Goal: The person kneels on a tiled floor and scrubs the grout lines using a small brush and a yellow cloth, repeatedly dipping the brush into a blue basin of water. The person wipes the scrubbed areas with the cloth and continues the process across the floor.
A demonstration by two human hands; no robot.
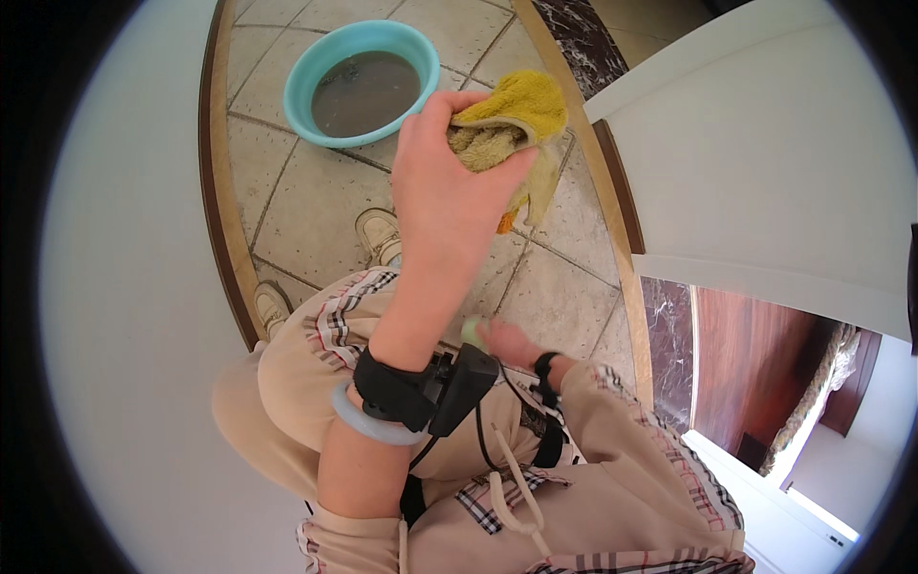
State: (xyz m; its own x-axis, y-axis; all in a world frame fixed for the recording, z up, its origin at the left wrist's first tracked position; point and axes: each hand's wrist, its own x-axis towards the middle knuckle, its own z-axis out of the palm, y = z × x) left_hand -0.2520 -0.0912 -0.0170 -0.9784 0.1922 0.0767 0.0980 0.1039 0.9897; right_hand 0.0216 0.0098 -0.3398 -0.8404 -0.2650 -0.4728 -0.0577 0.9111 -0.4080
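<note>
My left hand (452, 161) grips a damp-looking yellow terry cloth (527, 107) between thumb and fingers, raised above the tiled floor. The cloth is folded over, and its lower end hangs down with a small orange patch. Just left of that hand, a turquoise plastic basin (301, 107) stands on the tiles with murky grey-brown water (366, 97) inside. Lower down, my right hand (510, 344) is blurred, close beside my leg. At its fingertips is a pale green rounded object (471, 331); its kind and whether the fingers hold it are unclear.
Dark specks dot the beige floor tiles (323, 201). A white wall (129, 287) with brown skirting (215, 165) runs along the left. White wall sections (760, 143) and a doorway with reddish-brown wooden flooring (731, 344) lie right. My shoes (378, 233) rest near the basin.
</note>
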